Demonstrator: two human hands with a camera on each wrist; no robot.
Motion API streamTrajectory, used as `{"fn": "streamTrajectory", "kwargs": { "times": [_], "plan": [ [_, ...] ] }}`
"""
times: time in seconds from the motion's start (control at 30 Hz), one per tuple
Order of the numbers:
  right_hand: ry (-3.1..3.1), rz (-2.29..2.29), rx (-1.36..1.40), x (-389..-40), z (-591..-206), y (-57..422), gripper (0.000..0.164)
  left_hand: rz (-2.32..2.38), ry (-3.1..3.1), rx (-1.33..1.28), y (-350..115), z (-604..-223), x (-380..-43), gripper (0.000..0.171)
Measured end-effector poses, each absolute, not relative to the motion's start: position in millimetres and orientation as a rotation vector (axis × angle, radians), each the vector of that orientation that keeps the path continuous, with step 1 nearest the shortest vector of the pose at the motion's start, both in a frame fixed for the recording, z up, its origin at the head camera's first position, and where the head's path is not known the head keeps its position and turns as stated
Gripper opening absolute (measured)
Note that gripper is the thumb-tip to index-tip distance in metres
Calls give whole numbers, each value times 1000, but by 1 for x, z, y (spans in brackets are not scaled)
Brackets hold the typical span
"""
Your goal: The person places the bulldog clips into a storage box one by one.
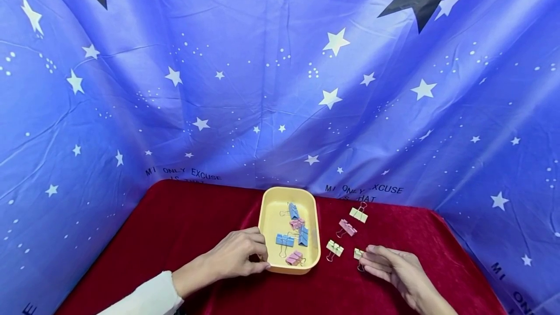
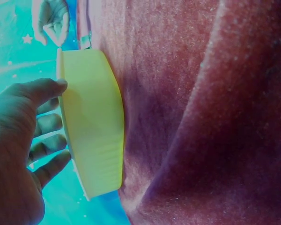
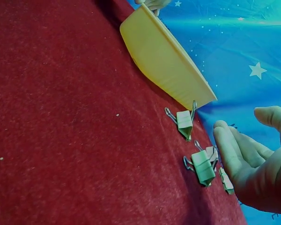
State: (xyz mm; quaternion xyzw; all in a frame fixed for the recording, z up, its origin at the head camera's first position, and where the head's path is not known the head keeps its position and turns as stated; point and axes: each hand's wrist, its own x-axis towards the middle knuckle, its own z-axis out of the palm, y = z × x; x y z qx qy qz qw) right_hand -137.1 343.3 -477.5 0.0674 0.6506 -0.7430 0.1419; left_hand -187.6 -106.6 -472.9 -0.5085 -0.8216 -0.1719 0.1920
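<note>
in the head view, the yellow box (image 1: pixel 273 213) sits in the lower middle of the frame on a red cloth (image 1: pixel 175 222). the left hand (image 1: pixel 240 253) lies at its left side, thumb at the near corner and bent fingers along the rim, seemingly to keep the box from sliding on the soft pile; how hard it presses, i cannot tell.

inside the box are three blue clips (image 1: pixel 285 240) and two pink clips (image 1: pixel 295 257), scattered at odd angles, some touching, which suggests they were not put in any order.

right of the box, toward the lower right of the frame, three pale yellow clips (image 1: pixel 334 248) and a pink clip (image 1: pixel 347 227) lie loose on the cloth, set apart enough that each looks easy to pinch alone. the right hand (image 1: pixel 395 269) is just beside the nearest pale one and overlaps it in the head view. its fingers are nearly straight and close together, the thumb well away from them in the right wrist view, and nothing is held; whether the fingertips touch that clip, i cannot tell.
</note>
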Motion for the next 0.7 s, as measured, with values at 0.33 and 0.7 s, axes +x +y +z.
{"fn": "streamTrajectory", "kwargs": {
  "times": [0.33,0.7],
  "plan": [
    [1925,-2069,312,-133,-489,349,27,-471,-2304,-1418,-108,-475,-187,19],
    [1951,-2083,352,-134,-498,348,27,-499,-2314,-1403,-108,-476,-187,21]
  ]
}}
